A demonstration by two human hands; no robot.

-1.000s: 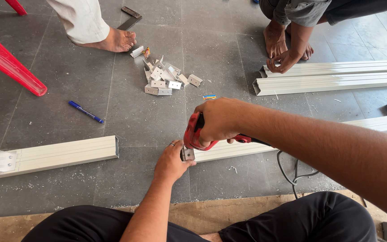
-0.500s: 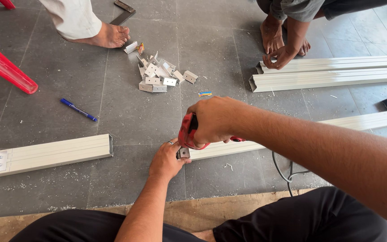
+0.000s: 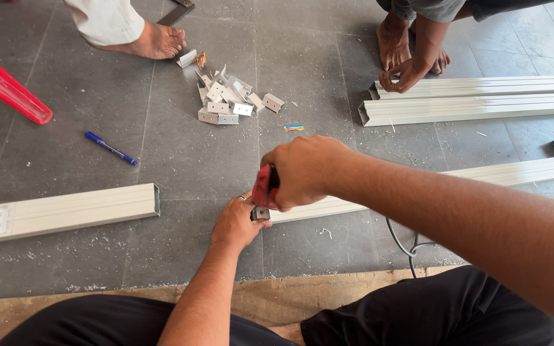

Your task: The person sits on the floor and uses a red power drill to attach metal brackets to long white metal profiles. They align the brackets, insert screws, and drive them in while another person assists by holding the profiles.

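Gripping red tool (image 3: pixel 265 186), right hand (image 3: pixel 306 172) | left hand (image 3: pixel 237 223) pinching bracket (image 3: pixel 260 213) beneath

Makeshift floor workshop, metalwork being done at ground level.

Lying across grey floor tiles (image 3: pixel 181 141): long white metal channels (image 3: pixel 476 109), a heap of small metal brackets (image 3: pixel 226 102), scattered metal shavings (image 3: pixel 325 232) and a blue pen (image 3: pixel 110 148); sitting and squatting barefoot among the parts.

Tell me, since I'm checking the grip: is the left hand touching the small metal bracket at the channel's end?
Touching. The head view shows the left hand with fingers against the bracket at the channel end.
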